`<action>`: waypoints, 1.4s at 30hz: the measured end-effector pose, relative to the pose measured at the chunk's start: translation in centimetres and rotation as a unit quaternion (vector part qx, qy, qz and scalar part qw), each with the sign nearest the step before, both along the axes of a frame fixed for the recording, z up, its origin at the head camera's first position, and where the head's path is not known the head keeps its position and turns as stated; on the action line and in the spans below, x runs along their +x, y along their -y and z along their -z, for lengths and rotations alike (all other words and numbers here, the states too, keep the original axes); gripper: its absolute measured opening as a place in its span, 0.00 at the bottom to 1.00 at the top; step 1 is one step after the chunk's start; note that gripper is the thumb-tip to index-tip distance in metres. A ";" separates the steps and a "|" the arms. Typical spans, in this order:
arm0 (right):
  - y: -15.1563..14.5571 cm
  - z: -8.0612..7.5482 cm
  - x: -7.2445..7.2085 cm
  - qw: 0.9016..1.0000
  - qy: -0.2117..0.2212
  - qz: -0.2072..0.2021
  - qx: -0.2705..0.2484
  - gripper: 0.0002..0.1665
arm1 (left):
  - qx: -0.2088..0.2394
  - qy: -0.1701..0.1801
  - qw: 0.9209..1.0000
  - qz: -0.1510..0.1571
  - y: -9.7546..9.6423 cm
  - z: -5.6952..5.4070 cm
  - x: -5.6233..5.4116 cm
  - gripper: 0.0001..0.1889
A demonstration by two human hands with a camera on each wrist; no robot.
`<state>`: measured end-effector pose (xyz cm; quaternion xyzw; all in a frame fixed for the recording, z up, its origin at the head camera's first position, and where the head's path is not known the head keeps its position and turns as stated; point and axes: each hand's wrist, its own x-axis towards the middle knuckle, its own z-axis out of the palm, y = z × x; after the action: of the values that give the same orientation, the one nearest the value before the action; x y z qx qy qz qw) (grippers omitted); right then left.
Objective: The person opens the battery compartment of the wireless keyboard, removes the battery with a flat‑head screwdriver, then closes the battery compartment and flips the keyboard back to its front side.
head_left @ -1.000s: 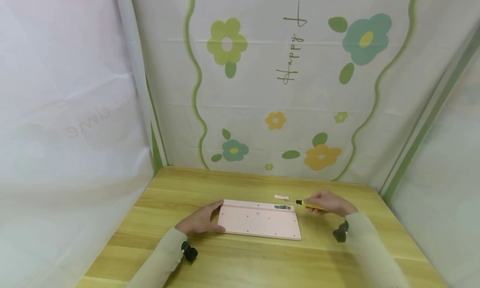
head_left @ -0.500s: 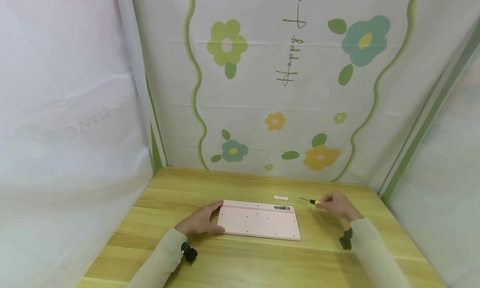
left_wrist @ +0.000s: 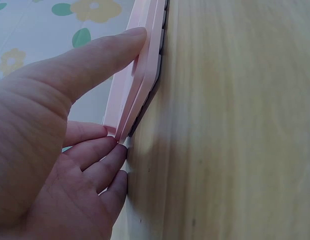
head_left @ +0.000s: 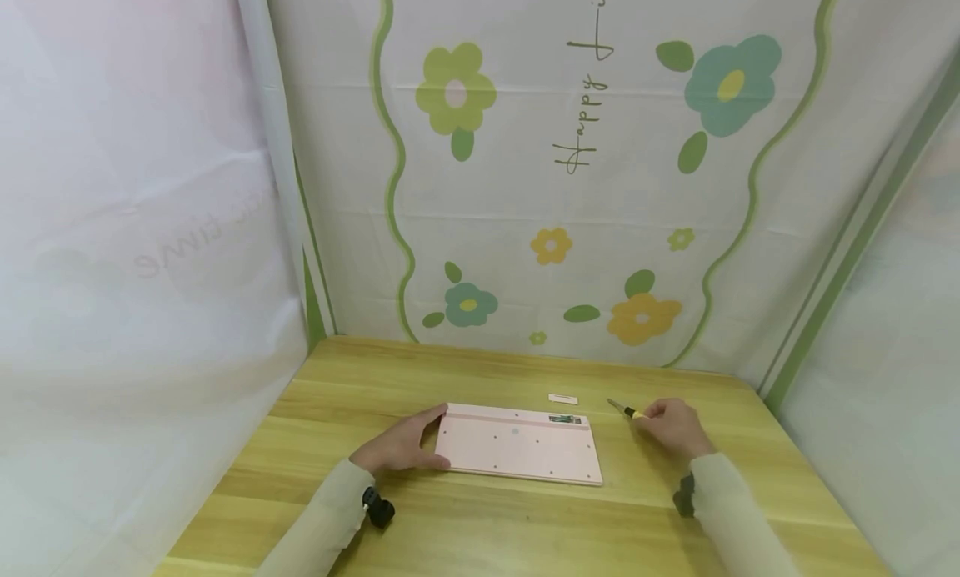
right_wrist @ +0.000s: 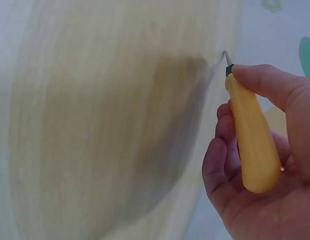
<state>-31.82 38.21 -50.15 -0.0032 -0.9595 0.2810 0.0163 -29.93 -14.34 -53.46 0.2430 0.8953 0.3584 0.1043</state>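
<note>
A pink keyboard [head_left: 517, 452] lies face down on the wooden table, its dark keys [left_wrist: 145, 102] just showing underneath in the left wrist view. Near its far right corner is an uncovered compartment [head_left: 565, 419] with something green inside, too small to make out. My left hand [head_left: 399, 445] holds the keyboard's left end, thumb at the near corner and index finger at the far one. Off to the right, my right hand [head_left: 677, 427] grips a screwdriver [right_wrist: 252, 135] by its yellow handle. Its metal shaft points away to the left, apart from the keyboard.
Just behind the keyboard lies a small pink cover [head_left: 563, 399]. White curtains with printed flowers [head_left: 456, 93] rise at the table's back and both sides. The wooden table [head_left: 480, 527] extends in front of the keyboard.
The screwdriver's tip was beside the small cover and the compartment; my right hand has drawn it back to the right and slightly nearer. My left hand and the keyboard have stayed put.
</note>
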 end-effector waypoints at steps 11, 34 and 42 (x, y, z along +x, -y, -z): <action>0.8 1.4 -0.3 0.999 -0.024 -0.021 0.031 0.14 | -0.003 0.003 1.000 -0.002 0.0 -0.1 -0.1 0.58; 3.8 -2.6 -0.2 0.984 -0.059 -0.155 0.068 0.19 | -0.004 0.015 1.000 -0.017 0.0 -0.7 -0.2 0.57; 6.9 -3.6 -0.5 0.955 -0.058 -0.267 0.116 0.20 | -0.006 0.010 1.000 -0.008 -0.1 -0.4 0.0 0.57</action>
<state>-32.34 31.29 -46.54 0.2714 -0.9489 0.1611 -0.0040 -29.93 -14.27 -53.11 0.2315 0.8983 0.3564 0.1114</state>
